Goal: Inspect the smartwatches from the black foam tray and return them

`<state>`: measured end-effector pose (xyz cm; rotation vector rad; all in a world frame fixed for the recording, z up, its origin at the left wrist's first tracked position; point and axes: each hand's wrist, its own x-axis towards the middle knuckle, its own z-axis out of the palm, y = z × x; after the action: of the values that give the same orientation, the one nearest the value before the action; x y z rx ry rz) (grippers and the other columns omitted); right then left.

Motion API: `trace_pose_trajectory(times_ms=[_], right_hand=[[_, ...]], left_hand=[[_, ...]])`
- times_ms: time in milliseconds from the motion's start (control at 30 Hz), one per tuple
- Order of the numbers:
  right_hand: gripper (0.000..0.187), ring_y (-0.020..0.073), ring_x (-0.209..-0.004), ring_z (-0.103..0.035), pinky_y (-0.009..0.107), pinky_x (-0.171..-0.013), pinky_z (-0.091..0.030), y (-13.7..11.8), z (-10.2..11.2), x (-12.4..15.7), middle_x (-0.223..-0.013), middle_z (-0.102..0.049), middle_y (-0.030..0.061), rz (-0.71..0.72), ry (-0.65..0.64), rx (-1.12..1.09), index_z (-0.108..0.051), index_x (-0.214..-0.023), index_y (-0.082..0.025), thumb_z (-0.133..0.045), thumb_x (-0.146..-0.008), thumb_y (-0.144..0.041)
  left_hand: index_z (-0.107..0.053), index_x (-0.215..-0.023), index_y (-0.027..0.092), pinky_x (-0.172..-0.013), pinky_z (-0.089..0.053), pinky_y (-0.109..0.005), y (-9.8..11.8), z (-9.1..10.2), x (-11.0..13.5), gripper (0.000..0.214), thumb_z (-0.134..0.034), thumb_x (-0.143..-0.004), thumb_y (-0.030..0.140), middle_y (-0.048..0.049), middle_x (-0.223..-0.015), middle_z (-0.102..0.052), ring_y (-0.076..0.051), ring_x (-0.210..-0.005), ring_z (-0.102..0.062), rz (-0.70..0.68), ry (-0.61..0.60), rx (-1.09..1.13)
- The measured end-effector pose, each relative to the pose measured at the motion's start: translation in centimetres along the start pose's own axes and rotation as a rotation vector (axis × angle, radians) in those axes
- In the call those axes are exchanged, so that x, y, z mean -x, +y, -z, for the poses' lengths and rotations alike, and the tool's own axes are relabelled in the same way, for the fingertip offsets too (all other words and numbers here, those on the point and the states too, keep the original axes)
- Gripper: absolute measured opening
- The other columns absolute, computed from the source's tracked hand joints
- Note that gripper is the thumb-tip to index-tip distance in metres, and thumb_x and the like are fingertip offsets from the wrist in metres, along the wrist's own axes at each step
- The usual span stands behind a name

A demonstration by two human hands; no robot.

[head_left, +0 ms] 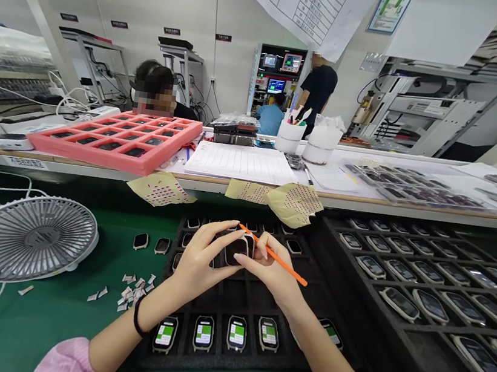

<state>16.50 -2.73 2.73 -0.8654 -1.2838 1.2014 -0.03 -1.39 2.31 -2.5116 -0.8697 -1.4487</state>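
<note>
A dark smartwatch body (pixel 238 250) is held between both hands above a black foam tray (pixel 234 297). My left hand (pixel 199 260) grips its left side with thumb and fingers curled round it. My right hand (pixel 271 267) pinches its right side and also holds a thin orange stick (pixel 286 265) that slants down to the right. In the tray's front row lie several watch bodies with green-and-white labels (pixel 237 333). Two more watch bodies (pixel 152 243) lie loose on the green mat left of the tray.
A white desk fan (pixel 28 237) lies at left beside scattered peeled paper tabs (pixel 134 290). Large black trays of watch bodies (pixel 427 289) fill the right. On the shelf: a pink foam tray (pixel 117 139), paper forms (pixel 240 162), white cups (pixel 290 136). Other people work behind.
</note>
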Motion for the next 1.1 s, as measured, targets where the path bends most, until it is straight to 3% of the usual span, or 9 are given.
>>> trace_pose_trajectory(times_ms=[167, 267, 400, 567, 667, 767, 967, 1100], right_hand=[[0.055, 0.0068, -0.047, -0.027, 0.021, -0.045, -0.026, -0.7, 0.1, -0.1, -0.051, -0.031, -0.0110, -0.005, -0.008, -0.023, -0.029, -0.060, -0.023, -0.081, -0.060, -0.041], [0.056, 0.0063, -0.046, -0.025, 0.020, -0.045, -0.025, -0.8, 0.1, -0.1, -0.050, -0.030, -0.0115, -0.002, -0.013, -0.035, -0.028, -0.060, -0.023, -0.080, -0.060, -0.043], [0.055, 0.0057, -0.046, -0.026, 0.020, -0.045, -0.028, -0.6, 0.1, -0.1, -0.050, -0.032, -0.0116, -0.007, -0.018, -0.060, -0.029, -0.060, -0.023, -0.081, -0.060, -0.039], [0.051, 0.0076, -0.053, -0.039, 0.021, -0.052, -0.042, -0.1, 0.2, 0.1, -0.057, -0.037, -0.0091, -0.065, 0.013, -0.110, -0.032, -0.061, -0.021, -0.081, -0.064, -0.037], [0.045, 0.0107, -0.067, -0.051, 0.026, -0.065, -0.052, 0.1, 0.5, -0.1, -0.067, -0.045, -0.0055, -0.111, 0.007, -0.192, -0.035, -0.063, -0.021, -0.073, -0.074, -0.042], [0.045, 0.0122, -0.070, -0.053, 0.032, -0.072, -0.056, 0.3, 0.7, -0.3, -0.068, -0.044, -0.0054, -0.097, 0.025, -0.195, -0.035, -0.064, -0.021, -0.074, -0.074, -0.042], [0.047, 0.0134, -0.070, -0.051, 0.033, -0.068, -0.056, 0.2, 0.5, -0.3, -0.068, -0.041, -0.0050, -0.053, 0.030, -0.153, -0.034, -0.063, -0.022, -0.074, -0.072, -0.044], [0.044, 0.0111, -0.059, -0.044, 0.025, -0.057, -0.045, 0.6, 1.6, -0.8, -0.063, -0.038, -0.0057, 0.078, 0.091, 0.136, -0.032, -0.063, -0.022, -0.067, -0.078, -0.045]], left_hand=[[-0.061, -0.113, 0.023, -0.092, -0.049, -0.039, -0.3, -0.2, 0.1, 0.033, -0.069, -0.081, 0.021, -0.0114, -0.122, -0.058, -0.024, -0.111, -0.057, -0.211, 0.125, -0.097], [-0.063, -0.110, 0.025, -0.093, -0.049, -0.039, -0.5, -0.3, 0.1, 0.032, -0.069, -0.080, 0.017, -0.0099, -0.120, -0.058, -0.023, -0.111, -0.057, -0.255, 0.134, -0.131], [-0.060, -0.115, 0.029, -0.094, -0.047, -0.042, -0.3, 0.0, 0.1, 0.036, -0.069, -0.081, 0.020, -0.0094, -0.126, -0.058, -0.025, -0.114, -0.057, -0.185, 0.086, -0.121], [-0.045, -0.134, 0.025, -0.090, -0.050, -0.038, 0.1, 0.2, 0.0, 0.058, -0.069, -0.082, 0.026, -0.0104, -0.116, -0.067, -0.023, -0.106, -0.063, 0.001, 0.007, 0.108], [-0.040, -0.137, 0.023, -0.091, -0.051, -0.038, -0.1, 0.1, 0.1, 0.062, -0.069, -0.082, 0.026, -0.0104, -0.116, -0.067, -0.022, -0.106, -0.063, 0.092, 0.016, 0.153], [-0.039, -0.136, 0.022, -0.091, -0.052, -0.038, -0.6, -0.1, 0.2, 0.065, -0.071, -0.079, 0.023, -0.0103, -0.116, -0.068, -0.020, -0.103, -0.065, 0.134, 0.070, 0.150], [-0.042, -0.131, 0.020, -0.090, -0.054, -0.036, -1.1, -0.2, 0.3, 0.062, -0.074, -0.077, 0.024, -0.0100, -0.113, -0.069, -0.020, -0.101, -0.067, 0.150, 0.127, 0.138], [-0.047, -0.127, 0.020, -0.091, -0.054, -0.036, -1.5, -0.3, 0.2, 0.057, -0.073, -0.077, 0.025, -0.0107, -0.115, -0.067, -0.021, -0.103, -0.066, 0.190, 0.080, 0.187]])
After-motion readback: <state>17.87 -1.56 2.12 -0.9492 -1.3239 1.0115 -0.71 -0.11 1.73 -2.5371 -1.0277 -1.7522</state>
